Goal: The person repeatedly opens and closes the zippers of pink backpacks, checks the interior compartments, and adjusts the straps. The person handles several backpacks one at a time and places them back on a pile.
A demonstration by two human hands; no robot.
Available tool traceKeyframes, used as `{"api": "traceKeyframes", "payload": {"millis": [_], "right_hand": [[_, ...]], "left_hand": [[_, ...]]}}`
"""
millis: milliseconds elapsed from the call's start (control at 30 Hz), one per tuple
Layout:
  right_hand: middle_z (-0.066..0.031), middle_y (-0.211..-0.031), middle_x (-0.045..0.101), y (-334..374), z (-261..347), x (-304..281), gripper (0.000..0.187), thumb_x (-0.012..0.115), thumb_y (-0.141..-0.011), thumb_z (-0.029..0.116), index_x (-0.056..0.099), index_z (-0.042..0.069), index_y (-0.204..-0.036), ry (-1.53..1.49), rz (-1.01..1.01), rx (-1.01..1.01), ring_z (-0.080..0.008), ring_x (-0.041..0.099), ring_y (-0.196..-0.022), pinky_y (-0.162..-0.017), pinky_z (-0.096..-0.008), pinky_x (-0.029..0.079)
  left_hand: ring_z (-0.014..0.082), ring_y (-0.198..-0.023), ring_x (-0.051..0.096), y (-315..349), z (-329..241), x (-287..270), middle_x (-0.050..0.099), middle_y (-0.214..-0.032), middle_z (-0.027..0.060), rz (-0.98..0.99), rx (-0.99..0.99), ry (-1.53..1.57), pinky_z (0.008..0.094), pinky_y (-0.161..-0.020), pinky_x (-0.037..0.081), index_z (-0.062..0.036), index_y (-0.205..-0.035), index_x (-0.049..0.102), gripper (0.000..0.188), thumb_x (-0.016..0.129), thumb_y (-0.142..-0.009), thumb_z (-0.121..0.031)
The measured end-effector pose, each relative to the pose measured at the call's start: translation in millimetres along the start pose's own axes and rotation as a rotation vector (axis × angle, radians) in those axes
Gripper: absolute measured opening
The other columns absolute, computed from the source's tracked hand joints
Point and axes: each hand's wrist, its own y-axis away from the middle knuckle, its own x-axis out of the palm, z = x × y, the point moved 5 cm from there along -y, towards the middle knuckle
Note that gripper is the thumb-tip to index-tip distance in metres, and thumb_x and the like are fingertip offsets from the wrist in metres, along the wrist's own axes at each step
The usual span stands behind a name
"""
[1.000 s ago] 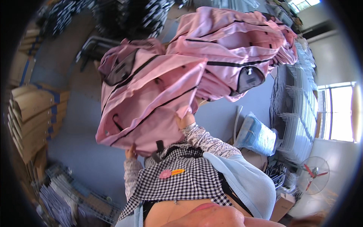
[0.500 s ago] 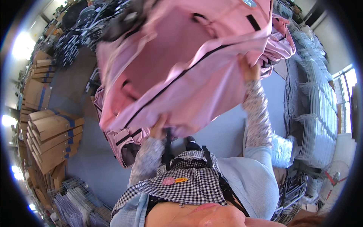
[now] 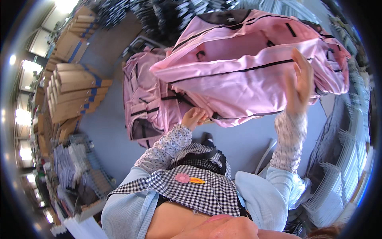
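A large pink fabric cover (image 3: 246, 85), bag-like with an opening on top, black piping, small black loops inside and a dark grey end panel, lies spread in front of me. My left hand (image 3: 194, 118) is closed at its lower left edge, the fingertips pinched against the cloth there. Over the cover's right side, my right hand (image 3: 299, 81) is raised with fingers stretched out, slightly blurred, holding nothing. More pink covers (image 3: 145, 95) with black straps and mesh are piled to the left, partly beneath the spread one. Another pink bundle (image 3: 332, 59) sits at the right end.
Stacked brown cardboard pieces (image 3: 75, 89) with blue bands stand at left. White wire racks (image 3: 338, 175) line the right side, near a clear plastic-wrapped bundle (image 3: 296, 191). Dark metal parts (image 3: 159, 16) are heaped at the far side. A wire basket (image 3: 93, 163) stands at lower left.
The pink cover has come down from being held up and now rests on the pile, further right in view. My right hand has let go of it; my left hand stays at its lower edge.
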Motion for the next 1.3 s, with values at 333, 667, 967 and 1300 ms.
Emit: {"api": "traceKeyframes", "payload": {"millis": [333,667,967,1300], "right_hand": [[-0.0059,-0.091,0.062,17,210,37,0.042,0.051,-0.097,0.029,0.027,0.020,-0.131,-0.600,0.309,-0.055,-0.0229,0.064,-0.074,-0.081,-0.0500,0.053],[-0.0080,-0.092,0.068,68,126,160,0.013,0.055,-0.093,0.016,0.061,0.007,-0.099,-0.805,0.199,-0.479,-0.0278,0.065,-0.085,-0.083,-0.0460,0.053],[-0.0192,-0.127,0.055,174,-25,514,0.056,0.069,-0.084,0.026,0.052,0.005,-0.134,0.064,0.994,-0.037,-0.0362,0.053,-0.121,-0.106,-0.0416,0.042],[-0.0179,-0.118,0.065,259,-49,668,0.057,0.069,-0.084,0.046,0.056,0.011,-0.127,0.628,1.159,0.375,-0.0349,0.060,-0.113,-0.099,-0.0465,0.044]], "left_hand": [[0.0092,-0.078,0.063,84,79,-90,0.069,-0.094,0.0031,-0.113,-0.246,-0.006,0.0245,-0.067,0.052,-0.0072,-0.115,0.064,0.028,0.059,-0.099,-0.031],[0.0115,-0.090,0.063,92,66,-201,0.068,-0.093,0.0047,-0.440,-0.148,-0.036,0.0289,-0.082,0.052,-0.0013,-0.112,0.064,0.024,0.061,-0.098,-0.020],[0.0328,-0.110,0.062,-3,46,-413,0.065,-0.115,0.0192,-0.919,0.123,-0.785,0.0404,-0.099,0.047,-0.0033,-0.115,0.066,0.034,0.060,-0.092,-0.028],[0.0314,-0.102,0.068,-89,75,-458,0.070,-0.112,0.0167,-0.355,-0.225,-0.575,0.0384,-0.091,0.052,-0.0022,-0.117,0.063,0.044,0.069,-0.084,-0.032]]}}
